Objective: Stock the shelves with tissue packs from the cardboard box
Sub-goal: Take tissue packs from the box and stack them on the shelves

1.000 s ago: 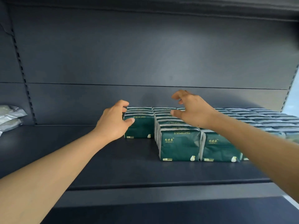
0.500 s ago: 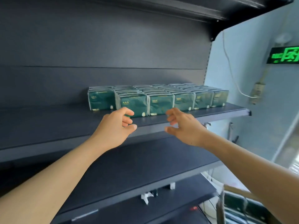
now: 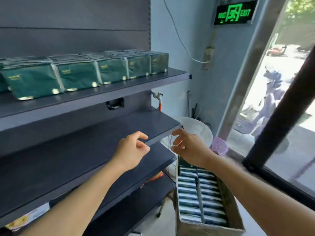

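Rows of dark green tissue packs stand on the upper dark shelf at the left. Low on the right, an open cardboard box on the floor holds two rows of more tissue packs. My left hand hovers in front of the middle shelf, fingers loosely curled and holding nothing. My right hand floats beyond the shelf's right end, above the far end of the box, fingers spread and empty.
A white bucket and a purple basket stand on the floor behind the box. A dark diagonal bar crosses the glass front at right. A green exit sign hangs high up. Lower shelves hold some packaged goods.
My view has swung right and down, from the upper shelf to the box. Both hands have left the stocked packs and come down to the right, empty.
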`<action>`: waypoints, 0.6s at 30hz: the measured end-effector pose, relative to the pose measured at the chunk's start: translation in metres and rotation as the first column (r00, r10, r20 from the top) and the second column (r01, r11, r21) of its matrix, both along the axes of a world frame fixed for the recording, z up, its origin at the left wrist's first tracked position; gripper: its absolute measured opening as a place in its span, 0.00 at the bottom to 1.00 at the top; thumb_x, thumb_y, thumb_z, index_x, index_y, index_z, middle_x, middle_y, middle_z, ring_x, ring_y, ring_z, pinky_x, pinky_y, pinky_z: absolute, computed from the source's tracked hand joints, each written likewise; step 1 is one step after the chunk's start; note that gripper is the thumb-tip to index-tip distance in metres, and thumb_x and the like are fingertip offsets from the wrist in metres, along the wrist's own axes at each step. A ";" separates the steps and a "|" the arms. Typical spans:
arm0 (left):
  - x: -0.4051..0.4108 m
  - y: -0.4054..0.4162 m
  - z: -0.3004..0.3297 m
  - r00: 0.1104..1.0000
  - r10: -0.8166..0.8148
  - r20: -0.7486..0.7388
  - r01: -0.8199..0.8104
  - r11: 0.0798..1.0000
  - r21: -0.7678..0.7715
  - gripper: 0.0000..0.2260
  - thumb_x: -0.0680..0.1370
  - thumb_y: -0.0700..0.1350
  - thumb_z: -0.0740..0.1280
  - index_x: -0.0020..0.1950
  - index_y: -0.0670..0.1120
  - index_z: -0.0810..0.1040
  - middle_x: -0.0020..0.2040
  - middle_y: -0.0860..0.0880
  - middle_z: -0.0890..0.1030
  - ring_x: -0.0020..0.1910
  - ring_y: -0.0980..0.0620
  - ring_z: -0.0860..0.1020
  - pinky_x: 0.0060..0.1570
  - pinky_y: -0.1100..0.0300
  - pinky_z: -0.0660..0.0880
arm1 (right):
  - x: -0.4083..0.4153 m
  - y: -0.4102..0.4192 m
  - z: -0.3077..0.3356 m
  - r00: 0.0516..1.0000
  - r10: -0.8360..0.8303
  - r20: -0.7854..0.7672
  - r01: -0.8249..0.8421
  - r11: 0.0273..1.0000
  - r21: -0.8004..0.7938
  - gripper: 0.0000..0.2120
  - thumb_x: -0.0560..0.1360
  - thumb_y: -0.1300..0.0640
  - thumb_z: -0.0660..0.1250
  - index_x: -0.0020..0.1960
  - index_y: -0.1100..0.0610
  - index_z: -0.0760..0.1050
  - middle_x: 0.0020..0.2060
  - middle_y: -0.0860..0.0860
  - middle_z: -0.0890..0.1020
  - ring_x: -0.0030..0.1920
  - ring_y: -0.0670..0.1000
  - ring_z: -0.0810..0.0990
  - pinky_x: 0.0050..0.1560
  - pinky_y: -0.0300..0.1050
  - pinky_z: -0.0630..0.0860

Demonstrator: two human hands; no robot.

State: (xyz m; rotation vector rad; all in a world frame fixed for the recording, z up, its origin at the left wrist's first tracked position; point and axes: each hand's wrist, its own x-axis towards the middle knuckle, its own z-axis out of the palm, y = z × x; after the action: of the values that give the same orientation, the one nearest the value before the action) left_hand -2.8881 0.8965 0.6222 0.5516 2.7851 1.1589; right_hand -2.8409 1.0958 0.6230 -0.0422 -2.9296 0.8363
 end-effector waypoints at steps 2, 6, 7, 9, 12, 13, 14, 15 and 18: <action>-0.004 0.045 -0.021 0.999 -0.025 0.047 0.025 1.000 -0.002 0.11 0.76 0.44 0.67 0.57 0.51 0.75 0.42 0.57 0.82 0.48 0.54 0.80 0.51 0.56 0.76 | 0.001 0.039 -0.019 0.999 -0.026 0.026 0.026 1.000 -0.006 0.20 0.75 0.56 0.66 0.65 0.56 0.66 0.52 0.52 0.81 0.52 0.55 0.78 0.52 0.43 0.71; -0.012 0.134 -0.064 0.989 -0.051 0.136 0.050 0.999 0.008 0.10 0.76 0.43 0.67 0.57 0.50 0.75 0.40 0.58 0.79 0.47 0.52 0.80 0.50 0.57 0.76 | -0.002 0.124 -0.061 0.992 -0.075 0.102 0.078 0.997 -0.025 0.18 0.73 0.57 0.66 0.61 0.57 0.68 0.50 0.55 0.81 0.51 0.59 0.78 0.51 0.49 0.74; -0.015 0.154 -0.073 0.988 -0.047 0.146 0.047 0.999 0.002 0.10 0.76 0.42 0.68 0.56 0.49 0.76 0.40 0.57 0.80 0.47 0.52 0.80 0.49 0.58 0.76 | -0.003 0.145 -0.071 0.988 -0.083 0.127 0.088 0.996 -0.027 0.18 0.73 0.57 0.66 0.61 0.57 0.68 0.50 0.55 0.81 0.51 0.58 0.78 0.51 0.50 0.75; -0.020 0.189 -0.094 0.982 -0.038 0.185 0.042 0.999 -0.015 0.09 0.75 0.43 0.68 0.55 0.50 0.76 0.42 0.55 0.82 0.48 0.52 0.80 0.49 0.59 0.75 | -0.006 0.183 -0.092 0.977 -0.102 0.185 0.109 0.994 -0.027 0.19 0.73 0.56 0.66 0.63 0.56 0.68 0.50 0.54 0.80 0.52 0.57 0.77 0.52 0.51 0.75; -0.026 0.230 -0.126 0.968 -0.015 0.251 0.036 0.996 -0.080 0.09 0.75 0.44 0.66 0.55 0.52 0.76 0.42 0.57 0.81 0.47 0.54 0.79 0.51 0.58 0.76 | -0.008 0.230 -0.124 0.960 -0.126 0.250 0.135 0.991 -0.018 0.21 0.75 0.55 0.66 0.66 0.56 0.67 0.53 0.53 0.80 0.54 0.55 0.77 0.53 0.46 0.73; -0.027 0.241 -0.137 0.965 -0.008 0.260 0.036 0.994 -0.103 0.10 0.75 0.45 0.66 0.55 0.52 0.76 0.41 0.58 0.81 0.47 0.54 0.79 0.51 0.57 0.76 | -0.009 0.243 -0.135 0.952 -0.136 0.273 0.146 0.989 -0.018 0.21 0.75 0.54 0.66 0.66 0.56 0.66 0.54 0.53 0.80 0.54 0.54 0.77 0.54 0.46 0.73; -0.029 0.251 -0.147 0.962 -0.002 0.271 0.036 0.992 -0.120 0.10 0.75 0.45 0.67 0.55 0.53 0.76 0.41 0.58 0.80 0.46 0.54 0.79 0.51 0.56 0.77 | -0.009 0.254 -0.146 0.944 -0.144 0.297 0.157 0.987 -0.019 0.21 0.75 0.54 0.65 0.67 0.56 0.66 0.55 0.53 0.79 0.55 0.54 0.77 0.54 0.46 0.73; -0.031 0.260 -0.158 0.957 0.002 0.290 0.038 0.991 -0.131 0.10 0.74 0.45 0.67 0.55 0.52 0.76 0.40 0.58 0.80 0.45 0.54 0.79 0.51 0.55 0.77 | -0.010 0.264 -0.156 0.935 -0.151 0.320 0.167 0.986 -0.022 0.21 0.75 0.54 0.65 0.67 0.55 0.66 0.56 0.53 0.79 0.55 0.54 0.77 0.55 0.47 0.73; -0.038 0.283 -0.189 0.932 0.007 0.362 0.048 0.989 -0.143 0.10 0.75 0.44 0.67 0.56 0.50 0.76 0.41 0.56 0.80 0.45 0.54 0.79 0.51 0.56 0.77 | -0.012 0.286 -0.185 0.916 -0.173 0.361 0.200 0.979 -0.036 0.21 0.75 0.54 0.65 0.66 0.56 0.66 0.57 0.54 0.79 0.57 0.54 0.76 0.55 0.45 0.72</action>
State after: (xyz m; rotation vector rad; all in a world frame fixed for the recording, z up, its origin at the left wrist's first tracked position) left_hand -2.9258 1.1799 0.4336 0.3130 2.5124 0.9258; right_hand -2.8527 1.3818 0.4376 -0.5259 -3.1505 0.9949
